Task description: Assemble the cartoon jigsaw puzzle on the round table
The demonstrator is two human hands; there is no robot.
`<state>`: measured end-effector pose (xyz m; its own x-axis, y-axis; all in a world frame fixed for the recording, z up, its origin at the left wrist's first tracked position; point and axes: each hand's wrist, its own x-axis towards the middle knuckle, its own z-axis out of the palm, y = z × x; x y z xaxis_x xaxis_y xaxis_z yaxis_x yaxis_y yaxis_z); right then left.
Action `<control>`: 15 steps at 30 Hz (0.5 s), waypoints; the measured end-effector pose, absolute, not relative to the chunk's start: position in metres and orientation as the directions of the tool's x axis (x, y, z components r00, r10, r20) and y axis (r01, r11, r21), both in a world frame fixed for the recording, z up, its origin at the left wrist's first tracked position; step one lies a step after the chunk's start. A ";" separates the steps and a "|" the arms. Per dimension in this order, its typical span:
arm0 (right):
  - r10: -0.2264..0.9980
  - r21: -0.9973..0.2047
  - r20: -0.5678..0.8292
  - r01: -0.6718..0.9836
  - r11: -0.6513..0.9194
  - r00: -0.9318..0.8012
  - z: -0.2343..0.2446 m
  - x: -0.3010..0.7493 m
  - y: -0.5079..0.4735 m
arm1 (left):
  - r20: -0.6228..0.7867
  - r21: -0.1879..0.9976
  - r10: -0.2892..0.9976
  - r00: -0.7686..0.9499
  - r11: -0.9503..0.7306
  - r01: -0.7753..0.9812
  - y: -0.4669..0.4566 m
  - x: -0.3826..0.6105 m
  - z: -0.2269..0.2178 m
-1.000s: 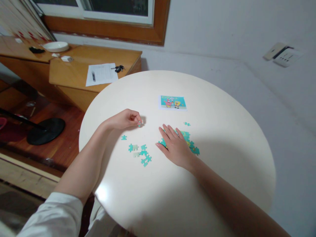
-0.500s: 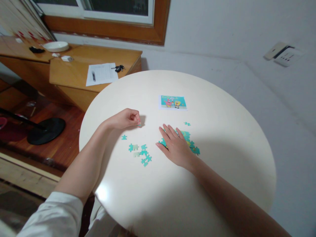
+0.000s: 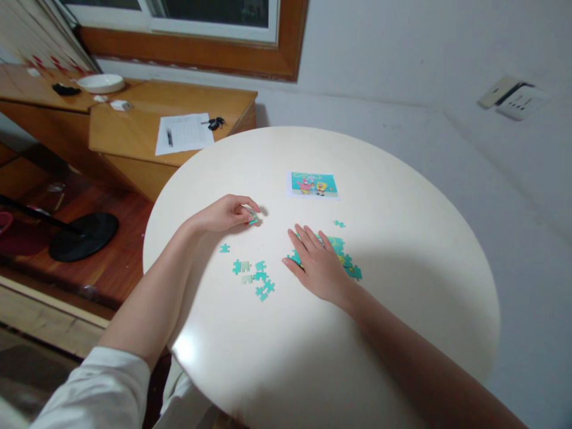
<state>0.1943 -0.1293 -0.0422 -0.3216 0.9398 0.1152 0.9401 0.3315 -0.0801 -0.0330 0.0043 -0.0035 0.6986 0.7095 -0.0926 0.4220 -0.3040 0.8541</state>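
Between the fingers of my left hand (image 3: 235,213) is a small teal puzzle piece (image 3: 253,220), held just over the table. My right hand (image 3: 318,262) lies flat with its fingers spread on the joined part of a jigsaw puzzle (image 3: 336,245), hiding much of it. Teal and yellow parts show around the fingers and by the wrist. Several loose puzzle pieces (image 3: 260,276) are clustered left of my right hand, with a lone piece (image 3: 224,248) farther left. Beyond the joined part lie small teal pieces (image 3: 339,224). A printed cartoon picture (image 3: 313,185) rests farther back.
All this is on a round white table (image 3: 402,196). A wooden cabinet (image 3: 134,128) stands behind at the left, bearing a sheet of paper (image 3: 184,134), keys (image 3: 216,123) and a white dish (image 3: 102,83). The wall has a socket (image 3: 521,101).
My left fingers have loosened and turned a little, so more of the puzzle piece shows. My right hand has stayed in place on the joined puzzle.
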 end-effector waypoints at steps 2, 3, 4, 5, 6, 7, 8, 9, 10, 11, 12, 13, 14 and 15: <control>0.941 -0.079 0.109 0.941 0.330 -0.321 -0.041 0.194 -0.129 | -0.082 0.846 0.698 0.712 -0.329 0.420 0.004 -0.034 -0.003; 0.941 -0.078 0.106 0.941 0.330 -0.322 -0.041 0.194 -0.129 | -0.076 0.840 0.692 0.718 -0.344 0.419 0.004 -0.034 -0.003; 0.941 -0.076 0.103 0.941 0.331 -0.322 -0.041 0.194 -0.129 | -0.070 0.834 0.686 0.724 -0.357 0.420 0.004 -0.034 -0.002; 0.941 -0.075 0.104 0.941 0.331 -0.323 -0.041 0.194 -0.129 | -0.067 0.828 0.684 0.727 -0.368 0.423 0.004 -0.034 -0.002; 0.940 -0.074 0.106 0.940 0.332 -0.323 -0.041 0.194 -0.129 | -0.065 0.822 0.683 0.728 -0.377 0.427 0.004 -0.034 -0.002; 0.940 -0.075 0.110 0.940 0.332 -0.323 -0.042 0.194 -0.129 | -0.064 0.818 0.682 0.728 -0.383 0.430 0.004 -0.034 -0.001; 0.939 -0.076 0.115 0.940 0.332 -0.323 -0.042 0.194 -0.129 | -0.061 0.815 0.682 0.728 -0.388 0.431 0.005 -0.034 -0.001; 0.939 -0.078 0.119 0.940 0.333 -0.323 -0.042 0.195 -0.129 | -0.057 0.814 0.683 0.728 -0.391 0.430 0.005 -0.034 -0.001; 0.939 -0.079 0.120 0.939 0.333 -0.323 -0.043 0.195 -0.129 | -0.052 0.814 0.684 0.727 -0.393 0.428 0.005 -0.034 -0.001; 0.939 -0.079 0.119 0.939 0.334 -0.324 -0.043 0.195 -0.129 | -0.048 0.814 0.685 0.727 -0.395 0.426 0.005 -0.034 -0.001; 0.939 -0.078 0.117 0.939 0.335 -0.325 -0.043 0.195 -0.129 | -0.047 0.816 0.685 0.727 -0.394 0.424 0.005 -0.034 -0.002; 0.939 -0.077 0.114 0.939 0.334 -0.325 -0.043 0.195 -0.130 | -0.046 0.818 0.686 0.726 -0.391 0.422 0.005 -0.034 -0.002; 0.939 -0.076 0.111 0.940 0.333 -0.324 -0.043 0.194 -0.130 | -0.048 0.820 0.686 0.726 -0.388 0.421 0.005 -0.034 -0.002; 0.940 -0.075 0.110 0.940 0.332 -0.323 -0.042 0.194 -0.130 | -0.049 0.821 0.686 0.726 -0.386 0.421 0.005 -0.034 -0.001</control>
<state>0.1944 -0.1297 -0.0425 -0.3229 0.9400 0.1097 0.9404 0.3318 -0.0748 -0.0342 0.0053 -0.0015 0.7255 0.6864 -0.0493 0.4206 -0.3857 0.8212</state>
